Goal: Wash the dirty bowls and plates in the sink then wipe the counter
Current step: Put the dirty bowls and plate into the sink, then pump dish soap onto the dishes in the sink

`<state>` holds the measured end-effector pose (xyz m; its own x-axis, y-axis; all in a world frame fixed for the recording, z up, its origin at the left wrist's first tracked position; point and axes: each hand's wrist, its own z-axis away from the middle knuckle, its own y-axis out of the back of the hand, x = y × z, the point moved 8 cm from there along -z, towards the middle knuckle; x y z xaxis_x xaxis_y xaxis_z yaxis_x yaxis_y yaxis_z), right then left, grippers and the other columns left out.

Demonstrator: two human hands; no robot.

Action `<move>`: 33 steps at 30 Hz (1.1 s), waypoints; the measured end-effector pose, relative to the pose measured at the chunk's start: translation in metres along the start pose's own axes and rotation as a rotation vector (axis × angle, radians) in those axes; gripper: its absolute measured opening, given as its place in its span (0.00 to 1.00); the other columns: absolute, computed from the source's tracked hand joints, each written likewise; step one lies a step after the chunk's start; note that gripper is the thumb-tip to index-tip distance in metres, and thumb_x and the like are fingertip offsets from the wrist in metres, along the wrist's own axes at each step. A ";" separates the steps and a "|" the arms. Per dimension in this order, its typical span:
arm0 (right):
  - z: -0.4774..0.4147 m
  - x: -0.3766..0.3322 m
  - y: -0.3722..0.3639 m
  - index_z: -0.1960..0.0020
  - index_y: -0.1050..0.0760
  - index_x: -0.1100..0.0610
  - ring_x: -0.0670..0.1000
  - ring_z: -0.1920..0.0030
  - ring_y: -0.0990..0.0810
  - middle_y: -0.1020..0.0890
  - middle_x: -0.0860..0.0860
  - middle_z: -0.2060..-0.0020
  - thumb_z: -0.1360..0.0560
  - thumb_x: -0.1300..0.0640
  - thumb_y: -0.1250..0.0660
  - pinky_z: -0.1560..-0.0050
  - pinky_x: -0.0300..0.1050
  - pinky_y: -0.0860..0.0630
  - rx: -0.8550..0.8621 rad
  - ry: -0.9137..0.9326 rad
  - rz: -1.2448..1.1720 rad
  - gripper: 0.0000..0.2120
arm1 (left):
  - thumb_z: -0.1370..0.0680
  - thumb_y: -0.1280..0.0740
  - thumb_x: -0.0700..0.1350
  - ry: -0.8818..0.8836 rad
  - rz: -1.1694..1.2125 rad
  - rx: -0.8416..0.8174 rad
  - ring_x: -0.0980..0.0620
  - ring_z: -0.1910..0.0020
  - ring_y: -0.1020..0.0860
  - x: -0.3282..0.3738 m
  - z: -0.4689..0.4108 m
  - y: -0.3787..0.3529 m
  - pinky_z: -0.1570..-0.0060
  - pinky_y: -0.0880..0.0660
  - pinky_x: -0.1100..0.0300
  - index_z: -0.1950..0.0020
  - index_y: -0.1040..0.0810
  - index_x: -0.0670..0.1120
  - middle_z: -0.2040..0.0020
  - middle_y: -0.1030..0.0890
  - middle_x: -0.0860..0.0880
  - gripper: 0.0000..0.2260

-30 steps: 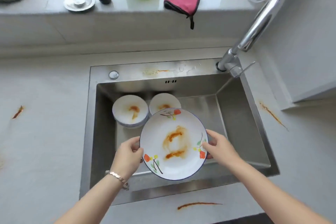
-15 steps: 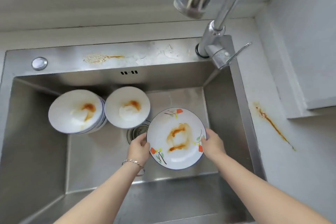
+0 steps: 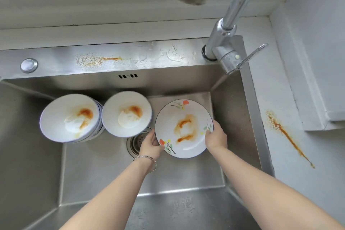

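Sink wall just beside plate

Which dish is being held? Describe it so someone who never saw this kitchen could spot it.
Look in the steel sink, right of the bowl stack and the single bowl. There the left hand and right hand grip one flat plate by its rim. Unlike the plain white bowls, it bears painted orange flowers.

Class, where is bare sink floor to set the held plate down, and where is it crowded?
Bare: sink floor nearer than the stacked bowls and drain. Crowded: the back, with single bowl and plate alongside.
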<state>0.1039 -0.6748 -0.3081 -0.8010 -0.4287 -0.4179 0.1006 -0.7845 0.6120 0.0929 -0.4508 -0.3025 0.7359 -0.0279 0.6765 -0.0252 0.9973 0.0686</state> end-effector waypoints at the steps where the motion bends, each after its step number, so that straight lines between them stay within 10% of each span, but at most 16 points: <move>1: 0.001 -0.003 0.001 0.31 0.34 0.52 0.59 0.40 0.26 0.24 0.55 0.39 0.23 0.64 0.46 0.42 0.47 0.29 0.003 0.016 0.000 0.22 | 0.28 0.41 0.21 -0.001 0.048 -0.005 0.52 0.41 0.28 0.003 0.000 -0.005 0.48 0.28 0.69 0.30 0.35 0.40 0.38 0.28 0.47 0.28; 5: 0.021 -0.015 0.003 0.28 0.38 0.55 0.59 0.39 0.27 0.30 0.57 0.35 0.25 0.64 0.43 0.40 0.49 0.29 -0.053 0.120 0.101 0.25 | 0.28 0.38 0.24 0.042 0.006 -0.048 0.54 0.42 0.29 0.011 0.002 -0.014 0.48 0.29 0.69 0.29 0.38 0.40 0.40 0.30 0.52 0.29; 15: 0.126 -0.085 -0.014 0.36 0.28 0.57 0.56 0.37 0.27 0.25 0.55 0.37 0.23 0.59 0.43 0.42 0.41 0.30 -0.460 0.301 0.710 0.17 | 0.23 0.40 0.42 0.001 -0.937 -0.178 0.51 0.39 0.25 0.068 0.089 0.055 0.46 0.33 0.67 0.37 0.25 0.46 0.39 0.23 0.49 0.14; 33: 0.361 -0.477 0.052 0.40 0.25 0.55 0.53 0.42 0.24 0.21 0.51 0.42 0.25 0.57 0.40 0.42 0.44 0.26 0.028 0.892 0.547 0.14 | 0.23 0.40 0.40 -0.566 -1.049 0.248 0.47 0.41 0.25 0.424 0.221 0.308 0.48 0.32 0.65 0.44 0.23 0.46 0.41 0.22 0.45 0.11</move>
<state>0.2784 -0.3494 0.1654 0.0771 -0.9062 -0.4157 0.2948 -0.3776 0.8778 0.2480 -0.1707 0.1677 0.0786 -0.9001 0.4286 0.2306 0.4346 0.8706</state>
